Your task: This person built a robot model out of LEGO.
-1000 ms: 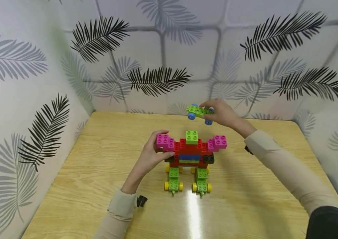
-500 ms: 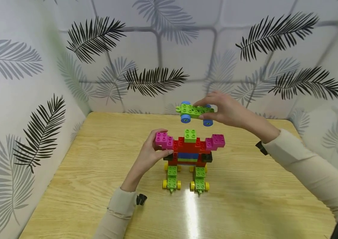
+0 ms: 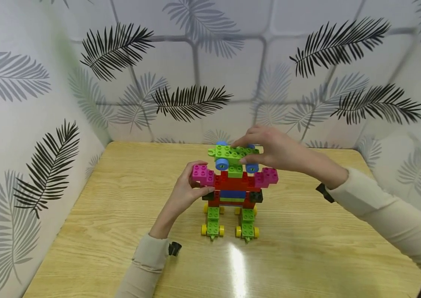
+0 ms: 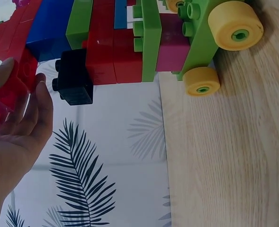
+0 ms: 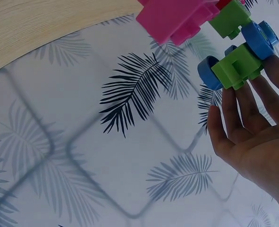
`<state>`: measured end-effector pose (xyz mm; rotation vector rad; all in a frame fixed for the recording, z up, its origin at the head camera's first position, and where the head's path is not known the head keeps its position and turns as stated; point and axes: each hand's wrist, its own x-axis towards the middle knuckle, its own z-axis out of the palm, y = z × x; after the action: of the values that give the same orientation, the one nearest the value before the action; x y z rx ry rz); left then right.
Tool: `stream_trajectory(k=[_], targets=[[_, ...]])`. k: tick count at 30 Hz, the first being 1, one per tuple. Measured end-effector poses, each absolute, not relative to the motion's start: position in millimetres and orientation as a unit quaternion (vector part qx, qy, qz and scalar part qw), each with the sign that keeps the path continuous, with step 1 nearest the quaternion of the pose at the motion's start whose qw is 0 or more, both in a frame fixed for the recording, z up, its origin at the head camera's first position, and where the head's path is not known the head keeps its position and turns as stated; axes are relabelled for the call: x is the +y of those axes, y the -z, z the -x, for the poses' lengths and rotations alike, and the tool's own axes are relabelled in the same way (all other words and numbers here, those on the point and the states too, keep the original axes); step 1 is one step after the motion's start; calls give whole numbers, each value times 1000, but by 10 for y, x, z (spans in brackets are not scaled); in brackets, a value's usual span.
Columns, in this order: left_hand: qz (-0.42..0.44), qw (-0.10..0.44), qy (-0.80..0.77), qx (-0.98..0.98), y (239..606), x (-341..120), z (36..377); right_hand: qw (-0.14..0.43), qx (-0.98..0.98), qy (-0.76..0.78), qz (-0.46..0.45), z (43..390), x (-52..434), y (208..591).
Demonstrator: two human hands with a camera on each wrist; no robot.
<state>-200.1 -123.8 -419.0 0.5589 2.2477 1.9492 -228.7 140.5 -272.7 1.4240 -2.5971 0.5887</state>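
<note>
A toy figure built of large plastic bricks stands on the table, its red body topped by a green brick. Pink bricks form its left-side arm, and my left hand grips it there, thumb and fingers on either side. Over the top of the figure, my right hand pinches a green toy car base with blue wheels. From the right wrist view, a small gap shows between the car base and the green brick. Green feet with yellow wheels support the figure.
The wooden table reaches back to a wall covering patterned with leaves. A similar leaf-patterned surface rises along the table's left side. Black bricks jut from the figure's sides.
My right hand has brought the car base leftward, then down over the green brick on top. The left hand keeps its grip on the figure. The head view has shifted slightly.
</note>
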Motion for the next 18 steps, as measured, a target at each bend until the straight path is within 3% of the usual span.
stream_trajectory(k=[18], targets=[[-196, 40, -622, 757, 4194, -1263, 2005, 42, -855, -183, -483, 2230, 1309, 2769]])
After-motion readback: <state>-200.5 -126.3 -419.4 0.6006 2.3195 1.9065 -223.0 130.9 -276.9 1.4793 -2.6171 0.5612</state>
